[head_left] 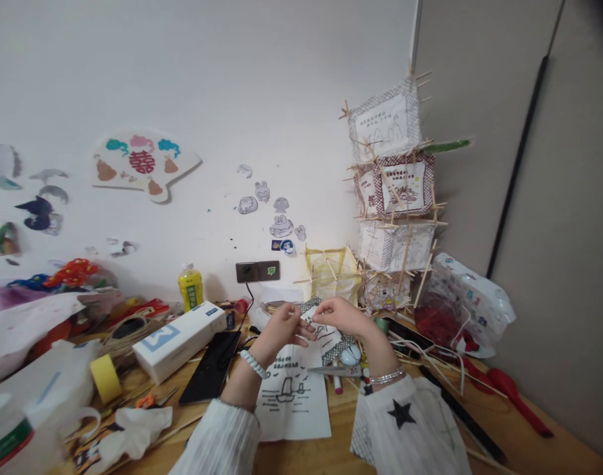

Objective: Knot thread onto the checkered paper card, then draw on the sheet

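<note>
While a yellow tape roll sits at lower left, a white box and a black slab lie right of it. Near centre, my left hand curls its fingers above a boat drawing and beside a checker-edged sheet; my right hand bends into a pinch, and I cannot tell whether either grasps anything. Scissors lie below; a stick-framed paper tower stands upper right.

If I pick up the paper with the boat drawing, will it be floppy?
Probably: the paper looks like one thin sheet, so it should be light and bend easily. Pushed, it would likely slide, since it lies flat on the wooden table. The scissors might drag along, as their blades seem to overlap its right edge.
</note>
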Demonstrator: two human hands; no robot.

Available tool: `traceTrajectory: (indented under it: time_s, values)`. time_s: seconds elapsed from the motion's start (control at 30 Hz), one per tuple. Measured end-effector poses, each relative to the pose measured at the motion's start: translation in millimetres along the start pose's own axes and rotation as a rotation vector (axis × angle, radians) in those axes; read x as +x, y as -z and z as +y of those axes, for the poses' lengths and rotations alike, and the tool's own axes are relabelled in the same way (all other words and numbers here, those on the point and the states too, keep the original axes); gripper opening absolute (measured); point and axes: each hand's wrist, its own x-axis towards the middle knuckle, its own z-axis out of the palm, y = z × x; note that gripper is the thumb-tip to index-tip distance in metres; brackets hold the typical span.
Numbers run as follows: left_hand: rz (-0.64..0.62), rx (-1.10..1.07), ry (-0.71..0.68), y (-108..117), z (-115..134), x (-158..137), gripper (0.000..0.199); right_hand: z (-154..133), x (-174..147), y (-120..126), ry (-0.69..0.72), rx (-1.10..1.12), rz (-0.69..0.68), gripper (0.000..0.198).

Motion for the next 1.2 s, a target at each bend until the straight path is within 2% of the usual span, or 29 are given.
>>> traceTrajectory:
  time_s: [0.17,0.33,0.43,0.6,0.8,1.0,1.2]
  values:
    - [-0.119,-0.116,0.005,0.1,1.7,-4.3,0.019,-0.7,4.8,-6.4,0.02,0.04,0.074,0.016]
    - [-0.153,0.001,-0.04,-0.1,-0.8,-5.2,0.03,-5.0,8.3,-12.7,0.0,-0.022,0.129,0.014]
    - [-0.122,0.024,-0.053,0.1,-1.6,-3.3,0.03,-7.9,7.8,-13.3,-0.011,-0.041,0.154,0.014]
    - [-0.073,-0.133,-0.075,-0.2,1.2,-3.7,0.021,-7.8,6.6,-11.9,0.012,-0.017,0.132,0.015]
    - [0.046,-0.211,-0.08,-0.3,5.6,-5.9,0.016,-5.4,6.7,-11.4,0.024,0.023,0.084,0.014]
    - [0.088,-0.216,-0.066,-1.8,4.9,-3.1,0.014,-8.9,3.7,-9.2,0.058,0.034,0.092,0.014]
    - [0.217,-0.179,-0.091,-0.7,2.0,0.4,0.014,-13.5,0.7,-7.5,0.066,-0.03,0.063,0.016]
